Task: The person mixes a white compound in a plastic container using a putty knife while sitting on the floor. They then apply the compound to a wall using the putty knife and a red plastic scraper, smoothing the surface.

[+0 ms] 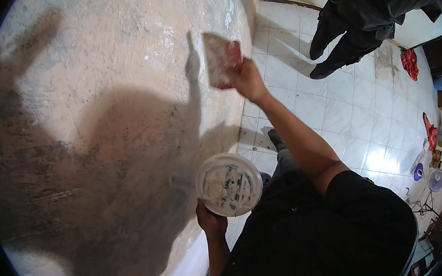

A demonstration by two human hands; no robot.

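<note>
My left hand [213, 221] grips a round whitish plastic tub [201, 174] from below, near my body and beside the wall. Inside the tub, pale paste [228, 186] is smeared over the bottom with dark streaks. My right arm reaches forward, and the right hand [250, 82] is closed around a flat, wide scraper [217, 58] with a red grip. Motion blurs the scraper's broad blade, held up at the rough, patchy wall [118, 68]. Whether the blade touches the wall I cannot tell.
Shadows of me fall across the wall. White tiles [329, 101] cover the floor on the right, where a person in dark clothes [348, 24] stands. Farther right are a red cloth [409, 64], a standing fan [436, 180] and assorted household items.
</note>
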